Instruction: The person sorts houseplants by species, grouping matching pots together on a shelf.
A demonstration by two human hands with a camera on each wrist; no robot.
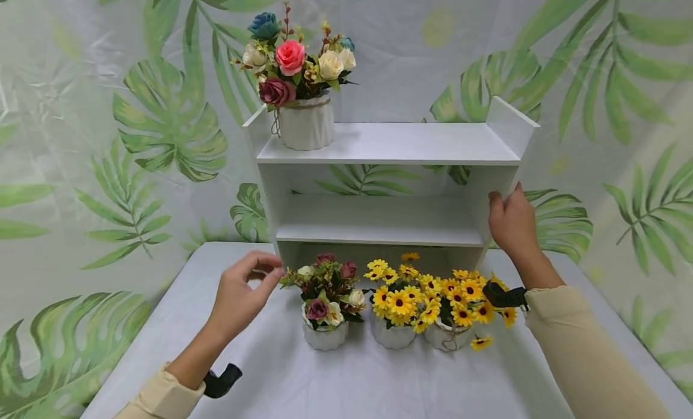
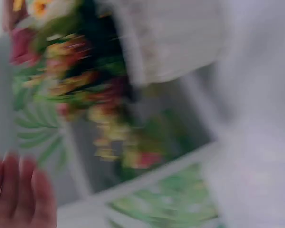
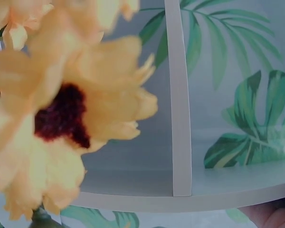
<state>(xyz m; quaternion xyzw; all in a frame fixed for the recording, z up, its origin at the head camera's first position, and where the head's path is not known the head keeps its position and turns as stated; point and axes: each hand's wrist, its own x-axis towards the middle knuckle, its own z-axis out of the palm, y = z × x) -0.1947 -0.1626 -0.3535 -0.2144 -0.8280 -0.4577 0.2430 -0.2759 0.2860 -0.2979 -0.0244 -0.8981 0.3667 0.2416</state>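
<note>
A white three-tier shelf [image 1: 379,234] stands at the back of the table. My right hand [image 1: 514,223] holds its right side panel, thumb toward the front; in the right wrist view only a bit of that hand [image 3: 270,214] shows beyond the panel. My left hand [image 1: 240,296], fingers loosely bent, is beside a small white pot of mauve and cream roses [image 1: 325,299], close to its leaves. The left wrist view, blurred, shows this hand's fingers [image 2: 21,190] holding nothing. Right of the roses stand two pots of yellow sunflowers [image 1: 397,302], [image 1: 460,305], in front of the shelf.
A larger white pot with red, cream and blue roses [image 1: 305,121] stands at the left of the top tier. The white-covered table [image 1: 271,371] extends in front. A leaf-patterned cloth [image 1: 395,58] hangs behind.
</note>
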